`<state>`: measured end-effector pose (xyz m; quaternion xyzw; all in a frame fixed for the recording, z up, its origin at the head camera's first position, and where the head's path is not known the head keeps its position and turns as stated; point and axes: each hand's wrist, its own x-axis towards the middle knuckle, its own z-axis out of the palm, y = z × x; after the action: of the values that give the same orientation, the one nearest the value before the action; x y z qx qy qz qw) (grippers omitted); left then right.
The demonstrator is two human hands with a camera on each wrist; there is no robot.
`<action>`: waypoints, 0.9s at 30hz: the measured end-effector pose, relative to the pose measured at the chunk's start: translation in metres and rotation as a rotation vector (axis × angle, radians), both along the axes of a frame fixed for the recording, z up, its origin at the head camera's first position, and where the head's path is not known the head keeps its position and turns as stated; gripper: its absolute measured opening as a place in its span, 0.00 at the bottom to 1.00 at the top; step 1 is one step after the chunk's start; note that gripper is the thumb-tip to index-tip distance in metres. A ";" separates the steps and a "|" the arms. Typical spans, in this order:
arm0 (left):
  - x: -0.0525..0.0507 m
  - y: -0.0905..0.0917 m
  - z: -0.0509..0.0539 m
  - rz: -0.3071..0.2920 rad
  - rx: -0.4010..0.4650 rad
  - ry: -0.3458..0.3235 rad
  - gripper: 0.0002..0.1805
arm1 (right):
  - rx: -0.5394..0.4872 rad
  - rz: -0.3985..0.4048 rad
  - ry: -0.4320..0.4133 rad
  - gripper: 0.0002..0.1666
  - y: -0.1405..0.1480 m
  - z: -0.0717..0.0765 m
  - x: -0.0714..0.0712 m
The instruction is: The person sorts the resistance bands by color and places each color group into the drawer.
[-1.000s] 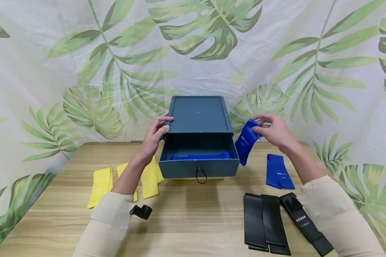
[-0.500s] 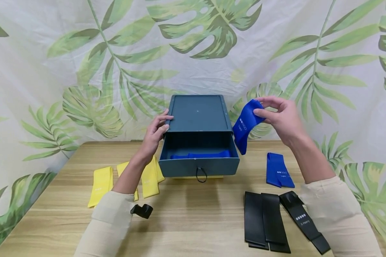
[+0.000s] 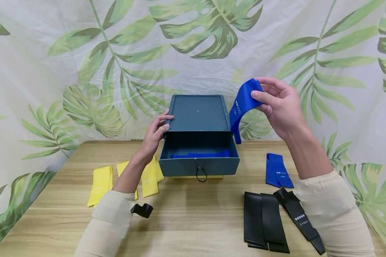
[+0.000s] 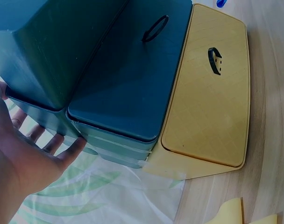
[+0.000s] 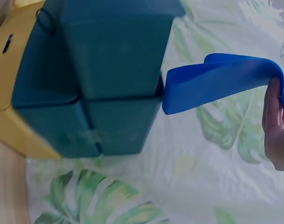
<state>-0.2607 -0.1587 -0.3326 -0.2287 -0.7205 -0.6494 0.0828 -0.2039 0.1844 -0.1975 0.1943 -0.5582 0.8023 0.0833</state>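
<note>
A stacked drawer unit (image 3: 197,113) stands at the table's back; its top teal drawer (image 3: 199,167) is pulled out. Inside lie flat blue resistance bands (image 3: 209,155). My left hand (image 3: 154,134) rests against the unit's left side, fingers extended along it in the left wrist view. My right hand (image 3: 283,109) pinches one end of a folded blue resistance band (image 3: 242,101) marked "Light", between thumb and fingers. The band droops beside the unit's right edge, above table height. Seen from the right wrist, the band (image 5: 216,81) hangs free of my palm, its loop end near the unit.
Several yellow bands (image 3: 101,185) lie on the left of the table (image 3: 186,228). Another blue band (image 3: 278,170) lies at right, with several black bands (image 3: 266,221) in front. Below the teal drawers sits a yellow drawer (image 4: 209,93). A leaf-print cloth (image 3: 193,71) hangs behind.
My right hand has risen, lifting the blue resistance band from near table level to beside the unit's top. The left hand and the pulled-out drawer have stayed in place.
</note>
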 end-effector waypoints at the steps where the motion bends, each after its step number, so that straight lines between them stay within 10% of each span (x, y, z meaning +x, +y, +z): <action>1: 0.000 0.000 0.000 0.000 -0.001 -0.001 0.23 | -0.006 0.003 0.005 0.12 -0.002 0.003 0.001; 27: -0.002 -0.001 -0.001 -0.011 -0.011 -0.014 0.24 | 0.228 0.074 0.077 0.14 -0.065 0.010 0.009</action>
<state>-0.2623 -0.1597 -0.3339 -0.2285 -0.7235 -0.6474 0.0730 -0.1950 0.1198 -0.1874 0.2534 -0.6346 0.7282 0.0524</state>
